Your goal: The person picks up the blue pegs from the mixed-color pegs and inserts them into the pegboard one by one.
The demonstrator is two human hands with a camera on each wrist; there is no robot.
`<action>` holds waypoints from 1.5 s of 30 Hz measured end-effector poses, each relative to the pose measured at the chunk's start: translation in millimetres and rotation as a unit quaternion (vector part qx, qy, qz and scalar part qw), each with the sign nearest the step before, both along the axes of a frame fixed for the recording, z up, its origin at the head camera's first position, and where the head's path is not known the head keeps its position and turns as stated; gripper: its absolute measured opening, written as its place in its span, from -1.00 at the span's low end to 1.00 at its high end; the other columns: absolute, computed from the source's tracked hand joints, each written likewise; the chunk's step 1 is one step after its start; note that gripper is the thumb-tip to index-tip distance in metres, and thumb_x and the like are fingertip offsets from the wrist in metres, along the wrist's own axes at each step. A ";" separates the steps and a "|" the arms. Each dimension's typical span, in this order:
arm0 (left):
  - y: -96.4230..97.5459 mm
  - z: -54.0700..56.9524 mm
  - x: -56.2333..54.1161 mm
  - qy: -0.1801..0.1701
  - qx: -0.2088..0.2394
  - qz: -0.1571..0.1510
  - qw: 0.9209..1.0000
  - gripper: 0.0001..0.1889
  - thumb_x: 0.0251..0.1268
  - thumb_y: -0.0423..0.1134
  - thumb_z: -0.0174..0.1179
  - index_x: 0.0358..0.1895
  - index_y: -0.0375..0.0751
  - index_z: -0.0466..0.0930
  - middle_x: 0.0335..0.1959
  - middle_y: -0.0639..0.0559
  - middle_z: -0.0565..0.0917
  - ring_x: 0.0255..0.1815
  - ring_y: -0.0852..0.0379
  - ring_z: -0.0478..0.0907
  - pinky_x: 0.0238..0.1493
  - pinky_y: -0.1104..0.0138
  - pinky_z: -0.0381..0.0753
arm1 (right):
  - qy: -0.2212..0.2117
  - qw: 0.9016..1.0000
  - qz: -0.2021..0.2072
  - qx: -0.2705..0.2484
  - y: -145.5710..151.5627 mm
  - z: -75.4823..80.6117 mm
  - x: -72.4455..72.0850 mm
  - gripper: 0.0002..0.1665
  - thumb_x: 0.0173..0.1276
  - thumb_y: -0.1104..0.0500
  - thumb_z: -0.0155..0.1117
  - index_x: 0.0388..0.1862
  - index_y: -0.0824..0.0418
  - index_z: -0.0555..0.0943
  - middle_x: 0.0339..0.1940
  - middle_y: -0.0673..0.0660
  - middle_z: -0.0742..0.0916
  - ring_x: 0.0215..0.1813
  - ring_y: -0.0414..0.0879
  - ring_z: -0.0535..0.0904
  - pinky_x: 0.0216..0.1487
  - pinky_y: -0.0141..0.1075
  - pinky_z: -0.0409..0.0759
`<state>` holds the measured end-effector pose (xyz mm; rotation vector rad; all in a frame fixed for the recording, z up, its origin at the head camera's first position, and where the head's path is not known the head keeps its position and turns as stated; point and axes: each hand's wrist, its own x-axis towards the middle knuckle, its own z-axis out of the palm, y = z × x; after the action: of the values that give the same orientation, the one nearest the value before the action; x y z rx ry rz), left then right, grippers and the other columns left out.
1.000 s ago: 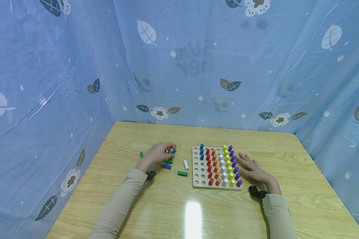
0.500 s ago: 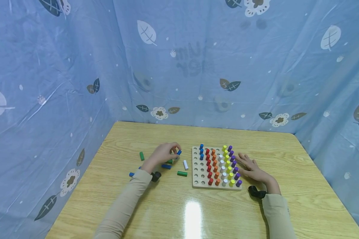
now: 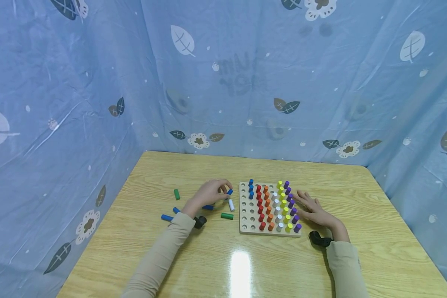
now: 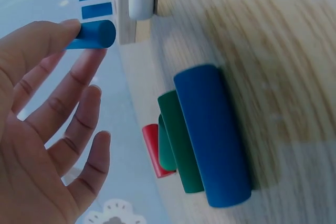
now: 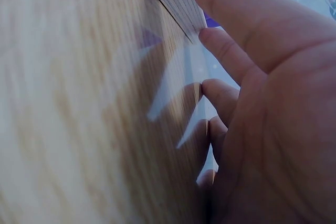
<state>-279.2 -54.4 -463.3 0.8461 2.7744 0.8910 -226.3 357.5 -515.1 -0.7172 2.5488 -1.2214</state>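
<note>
Between thumb and fingers, my left hand pinches a blue peg, held above the table just left of the wooden pegboard. Rows of red, orange, white, yellow and purple pegs stand upright in the board, with several blue pegs at the back of its second column from the left. Bare holes show along the left side. My right hand lies at the board's right edge, fingers spread and fairly straight, thumb and fingertips by the board's side in the right wrist view. It holds nothing.
Loose pegs lie left of the board: a white peg, a green peg, another green peg and a blue peg. Under the left hand, a red peg lies near more green and blue ones. A patterned curtain surrounds the table.
My left hand has moved right toward the board, carrying the blue peg. Loose blue pegs near the left wrist have come into view. The right hand stays put.
</note>
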 end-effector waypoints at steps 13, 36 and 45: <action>12.1 -0.1 4.8 -0.015 0.038 -0.012 0.999 -0.74 0.24 -0.14 0.21 -0.01 0.03 0.55 -0.30 0.18 0.61 -0.29 0.23 0.49 -0.31 0.33 0.47 | 0.006 1.000 0.001 0.003 0.1 0.2 0.1 -0.30 0.41 0.22 0.03 0.45 0.29 0.05 0.45 0.48 -0.11 0.39 0.44 -0.48 0.17 0.34 -0.63; 37.4 -8.6 9.2 -0.014 0.069 -0.033 0.997 -0.77 0.22 -0.13 0.23 -0.05 0.02 0.54 -0.31 0.20 0.63 -0.27 0.27 0.50 -0.30 0.39 0.48 | 0.004 1.000 -0.003 -0.002 -0.9 0.9 0.9 -0.31 0.39 0.24 0.05 0.44 0.29 0.09 0.45 0.47 -0.10 0.40 0.42 -0.47 0.17 0.33 -0.64; 48.7 -11.8 11.1 -0.012 0.070 -0.036 0.997 -0.80 0.20 -0.11 0.24 -0.12 0.12 0.51 -0.33 0.25 0.61 -0.28 0.32 0.50 -0.30 0.42 0.48 | 0.002 1.000 -0.001 -0.002 -1.6 1.1 0.5 -0.31 0.40 0.25 0.04 0.44 0.31 0.08 0.45 0.48 -0.11 0.40 0.42 -0.48 0.17 0.33 -0.64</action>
<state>-268.1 -5.6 -475.1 0.9439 2.6677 1.0839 -225.8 355.9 -514.0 -0.7174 2.5514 -1.2269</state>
